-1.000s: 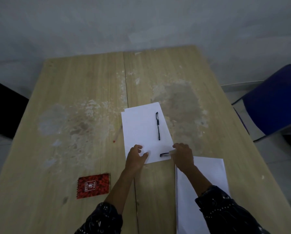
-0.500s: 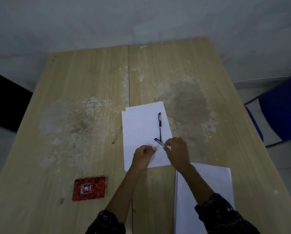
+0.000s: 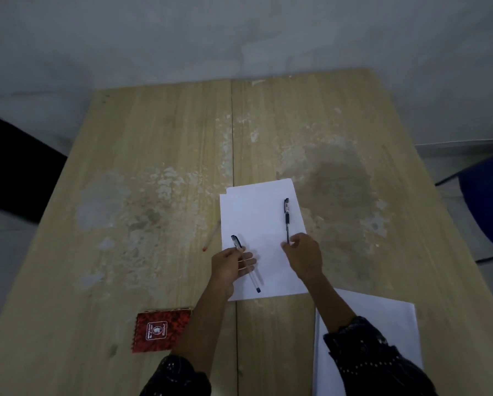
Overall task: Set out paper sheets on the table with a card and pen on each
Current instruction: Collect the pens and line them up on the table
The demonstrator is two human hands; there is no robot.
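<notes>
Scuffed bench (image 3: 154,138): nearest, a lone sheet (image 3: 388,324) and the red card (image 3: 161,330) (untouched). Over the paper stack (image 3: 259,215) I see the clear pen (image 3: 246,264) passed into the left hand (image 3: 226,265), grip pinching it. The right hand (image 3: 304,255) is at the tip of the black pen (image 3: 286,215), grip unclear; likely freeing the sheets.

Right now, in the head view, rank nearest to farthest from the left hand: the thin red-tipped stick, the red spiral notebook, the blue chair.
1. Thin red-tipped stick, left of the left hand.
2. Red spiral notebook, lower left.
3. Blue chair, far right.
</notes>
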